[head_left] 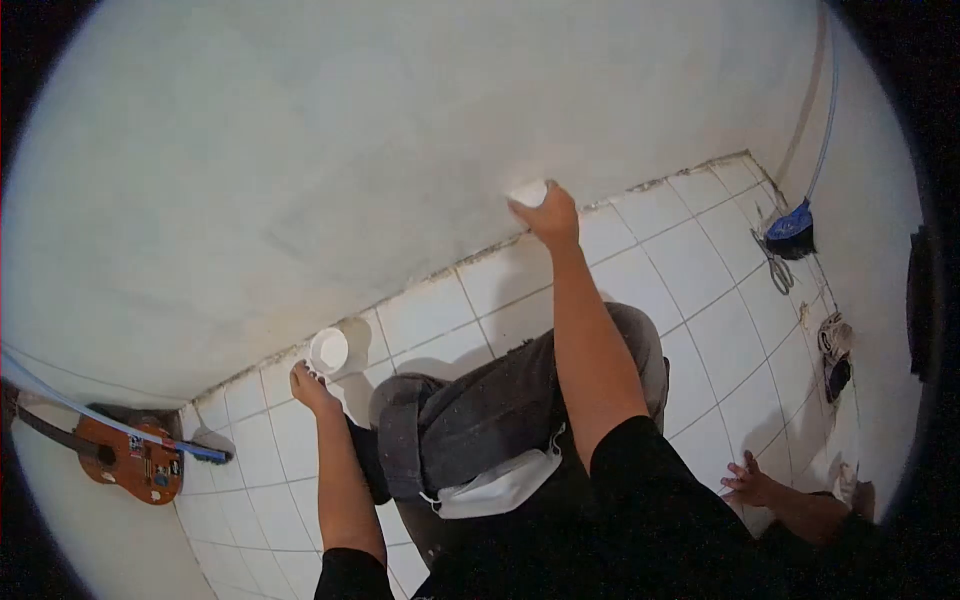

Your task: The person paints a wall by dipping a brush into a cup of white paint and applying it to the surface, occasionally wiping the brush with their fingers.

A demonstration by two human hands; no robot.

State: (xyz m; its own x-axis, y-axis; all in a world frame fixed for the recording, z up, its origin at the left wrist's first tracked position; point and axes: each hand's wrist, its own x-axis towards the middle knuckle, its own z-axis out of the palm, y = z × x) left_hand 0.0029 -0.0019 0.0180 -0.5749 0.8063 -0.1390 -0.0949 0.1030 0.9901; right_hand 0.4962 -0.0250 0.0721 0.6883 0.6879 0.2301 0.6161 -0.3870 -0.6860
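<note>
My right hand (552, 218) is closed around a small white block or pad (528, 193), pressed against or very near the wall (420, 130) just above its base. What the white piece is made of I cannot make out. Lower on the left, my left hand (313, 388) has its fingers curled at the side of a white cup (329, 350), whose round mouth faces up toward me. The fingertips are partly hidden by the cup. A white face mask (500, 487) with ear loops lies across my lap, over dark grey trousers (460, 420).
White tiles (640, 285) cover the floor. A small guitar (130, 460) and a blue brush (200, 452) are at left. A blue broom (790, 232), scissors (775, 268) and crumpled cloth (835, 340) lie along the right wall. Another person's hand (755, 485) reaches in at lower right.
</note>
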